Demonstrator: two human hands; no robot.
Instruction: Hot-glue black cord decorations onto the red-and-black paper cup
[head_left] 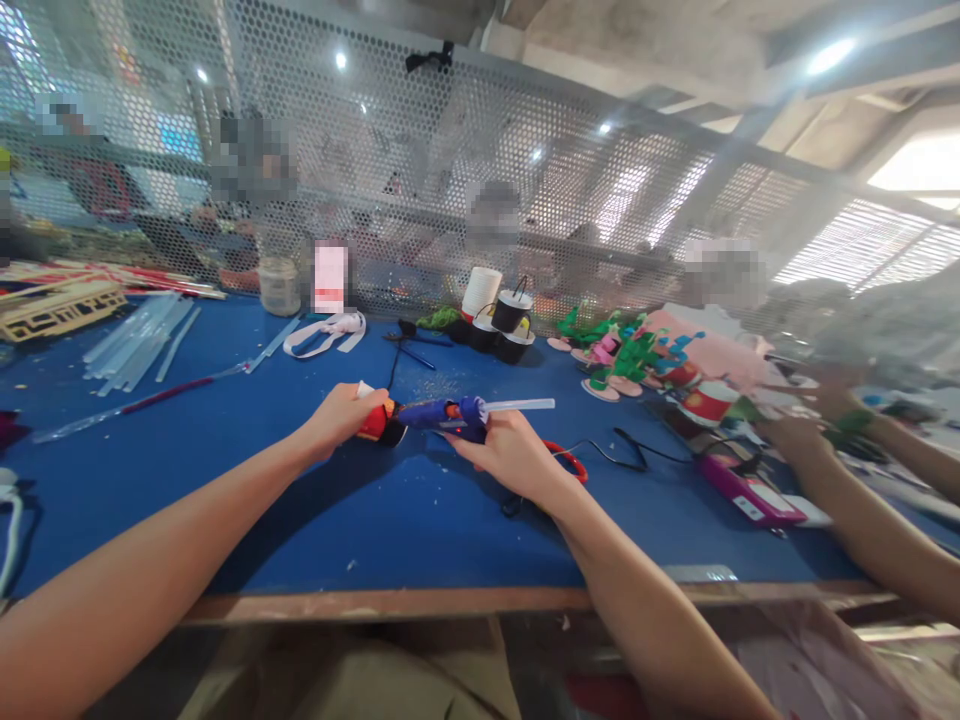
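Left hand (343,418): fingers curled around a small red piece (372,425) with a dark rim, the rim turned toward the other hand. Right hand (519,455): wrapped around the grip of a blue glue gun (430,414); from my remote seat I cannot tell whether a finger presses the trigger, which is hidden. The gun is nearly level, its front end at the rim; contact between the two I cannot confirm.

I read the hold as deliberate: the left grips the piece from its far side, which leaves the rim exposed to the nozzle, while the right aims. Both hands are above the blue table (315,560), ahead of the body, presumably so the wrists can angle freely.

A translucent glue stick (529,405) juts from the gun's rear, above the right hand, likely so it can feed unhindered. More glue sticks (139,345) lie fanned at left, I suppose for easy reach. Black pots (513,311) stand grouped beyond the hands, with green plant figures (636,355) to their right; that placing probably spares them from the forearms. A magenta power strip (748,492) lies near a co-worker's hand (796,436), perhaps to serve both people.
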